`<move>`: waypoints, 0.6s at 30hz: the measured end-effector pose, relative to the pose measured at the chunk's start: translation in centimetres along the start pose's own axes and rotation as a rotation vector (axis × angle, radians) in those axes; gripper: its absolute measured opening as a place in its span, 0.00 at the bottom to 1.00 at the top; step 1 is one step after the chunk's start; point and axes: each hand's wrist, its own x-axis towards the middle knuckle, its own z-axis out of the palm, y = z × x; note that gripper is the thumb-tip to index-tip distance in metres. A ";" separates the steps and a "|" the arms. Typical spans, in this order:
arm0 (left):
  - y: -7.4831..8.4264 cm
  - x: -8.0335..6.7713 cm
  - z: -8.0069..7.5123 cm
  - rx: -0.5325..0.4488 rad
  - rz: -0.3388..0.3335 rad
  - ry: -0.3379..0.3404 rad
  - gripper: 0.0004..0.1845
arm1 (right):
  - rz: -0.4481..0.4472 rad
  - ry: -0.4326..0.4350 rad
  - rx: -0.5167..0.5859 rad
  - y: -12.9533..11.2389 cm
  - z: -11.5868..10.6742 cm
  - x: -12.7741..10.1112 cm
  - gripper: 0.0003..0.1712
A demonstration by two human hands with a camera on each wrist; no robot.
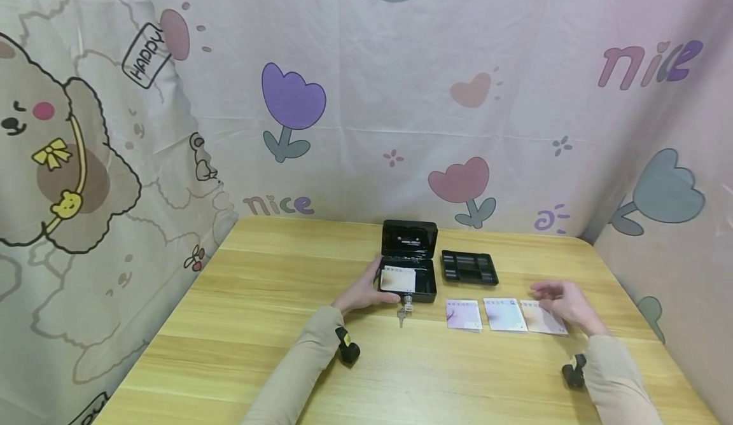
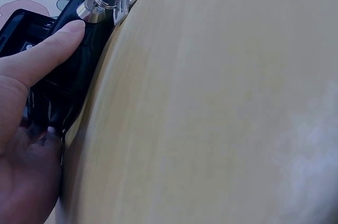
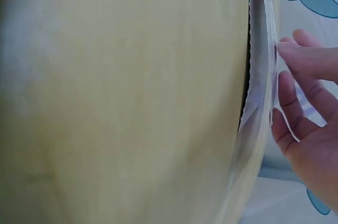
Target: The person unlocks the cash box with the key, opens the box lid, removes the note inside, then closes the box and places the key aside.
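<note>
A small black cash box [image 1: 425, 288] stands with its lid up and a printed paper pad [image 1: 397, 278] inside. My left hand [image 1: 366, 290] holds its near left corner, thumb along the front beside the lock and fingers round the side. Keys on a ring [image 2: 121, 5] hang from the lock in the left wrist view. To the right, my right hand [image 1: 567, 304] is over an orange-tinted paper pad [image 1: 541, 319], fingers loosely bent. In the right wrist view its fingertips are right at the edge of the papers [image 3: 259, 71].
A black compartment tray [image 1: 469, 268] lies right of the box. In front of it are a purple pad [image 1: 462, 315] and a blue pad [image 1: 504, 315], in a row with the orange one. A printed cloth [image 1: 355, 177] hangs behind the wooden table [image 1: 435, 380].
</note>
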 end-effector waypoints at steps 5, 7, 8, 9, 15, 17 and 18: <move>0.0 0.0 0.0 -0.003 0.005 0.001 0.66 | -0.014 0.057 -0.032 -1.1 0.0 -0.1 0.19; 0.1 0.0 0.0 -0.003 0.009 0.001 0.66 | -0.028 0.073 -0.042 -1.6 0.1 0.0 0.19; 0.1 0.0 0.0 -0.001 0.009 0.002 0.66 | -0.033 0.083 -0.043 -2.0 0.1 0.0 0.19; 0.1 -0.1 0.0 0.000 0.009 0.002 0.66 | -0.043 0.092 -0.041 -2.3 0.2 0.1 0.19; 0.2 0.0 0.0 -0.010 0.021 0.013 0.66 | -0.129 0.136 -0.015 -4.7 0.5 0.5 0.16; 0.1 0.0 0.0 -0.014 0.030 0.014 0.66 | -0.145 0.137 -0.004 -5.5 0.7 0.5 0.16; 0.1 0.0 0.0 -0.016 0.033 0.015 0.66 | -0.150 0.135 0.002 -6.0 0.7 0.5 0.17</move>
